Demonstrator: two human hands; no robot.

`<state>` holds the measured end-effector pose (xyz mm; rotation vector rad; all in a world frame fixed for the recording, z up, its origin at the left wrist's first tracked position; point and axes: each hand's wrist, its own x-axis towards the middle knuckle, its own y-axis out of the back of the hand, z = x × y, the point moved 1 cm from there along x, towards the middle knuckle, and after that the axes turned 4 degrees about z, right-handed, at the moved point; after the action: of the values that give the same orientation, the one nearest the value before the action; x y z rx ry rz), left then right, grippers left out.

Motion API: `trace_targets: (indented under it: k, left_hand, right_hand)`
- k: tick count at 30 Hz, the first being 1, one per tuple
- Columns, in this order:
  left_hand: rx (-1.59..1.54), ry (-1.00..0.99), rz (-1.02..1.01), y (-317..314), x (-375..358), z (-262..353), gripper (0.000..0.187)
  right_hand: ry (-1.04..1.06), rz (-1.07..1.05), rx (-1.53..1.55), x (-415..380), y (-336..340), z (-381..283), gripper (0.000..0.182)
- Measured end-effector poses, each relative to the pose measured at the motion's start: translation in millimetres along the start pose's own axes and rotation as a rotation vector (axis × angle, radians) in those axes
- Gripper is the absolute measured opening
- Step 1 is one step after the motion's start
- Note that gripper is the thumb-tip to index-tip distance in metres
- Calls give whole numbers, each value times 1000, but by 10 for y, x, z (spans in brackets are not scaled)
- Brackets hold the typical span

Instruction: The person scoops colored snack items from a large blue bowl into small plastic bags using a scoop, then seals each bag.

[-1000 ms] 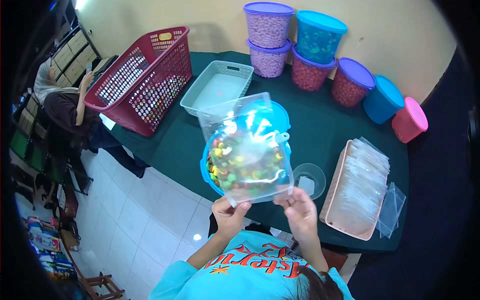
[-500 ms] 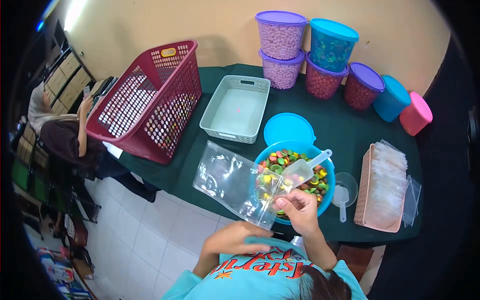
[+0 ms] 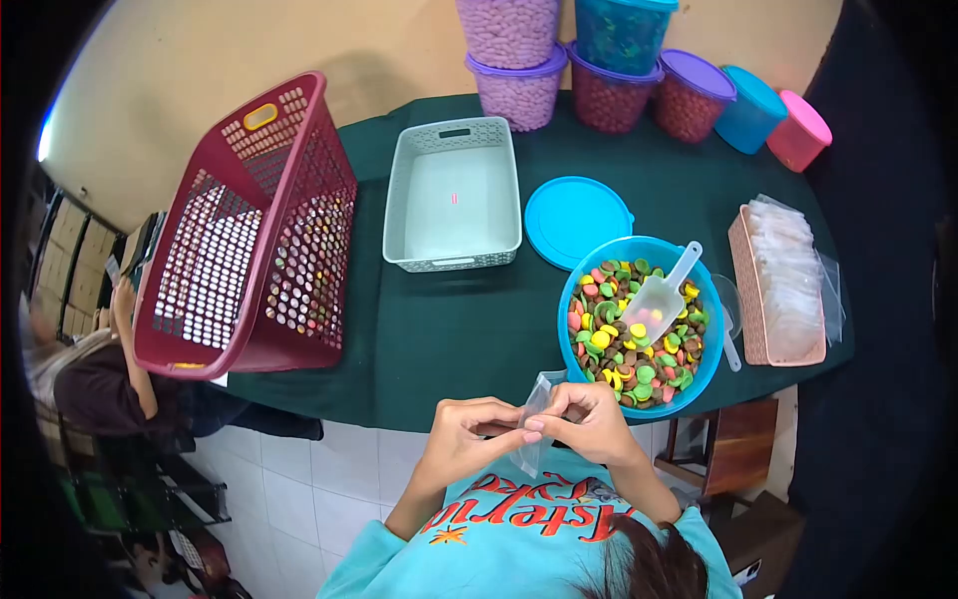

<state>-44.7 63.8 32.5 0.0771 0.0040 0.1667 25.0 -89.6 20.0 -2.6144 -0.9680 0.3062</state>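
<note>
The clear, shiny plastic bag (image 3: 533, 451) is low in the middle of the frame, just beside the blue bowl. The left hand (image 3: 471, 434) pinches one side with thumb and bent fingers. The right hand (image 3: 599, 427) pinches the other side the same way.

The round, smooth blue bowl (image 3: 568, 349) is right of the middle. It is full of little round candies (image 3: 639, 377), yellow, green, pink and brown. A see-through scoop (image 3: 659, 299) leans in them, handle up. A flat round blue lid (image 3: 574, 218) lies just above the bowl.

At the right is a pink bumpy basket (image 3: 756, 334) with thin clear bags (image 3: 783, 265). Up in the middle is a pale green box (image 3: 454, 225) with straight sides. A big dark red basket (image 3: 274, 215), full of holes, stands at the left. Everything sits on dark green cloth (image 3: 449, 329).
</note>
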Motion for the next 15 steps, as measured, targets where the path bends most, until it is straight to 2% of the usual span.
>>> trace_targets:
  k: [5, 7, 8, 9, 11, 13, 15]
  left_hand:
    - [38, -23, -17, 138, 32, -77, 13]
    - [20, -134, 188, 212, 33, -87, 12]
    - [71, -165, 212, 196, 24, -59, 10]
    - [72, -163, 215, 178, 23, -52, 10]
    - [242, -360, 278, 141, 10, -25, 8]
    - [264, -339, 280, 106, -14, -8, 9]
    - [342, -462, 214, 75, -2, 9, 11]
  right_hand:
    - [14, 55, -19, 26, -38, 21, 12]
    - [107, 148, -189, 30, -24, 9, 14]
    - [149, 169, -309, 35, -31, 42, 16]
    - [147, 166, -308, 49, -63, 35, 16]
    - [187, 254, -510, 63, -154, -49, 17]
    - [194, 231, -542, 93, -257, -156, 16]
    - [182, 193, -641, 103, -325, -180, 16]
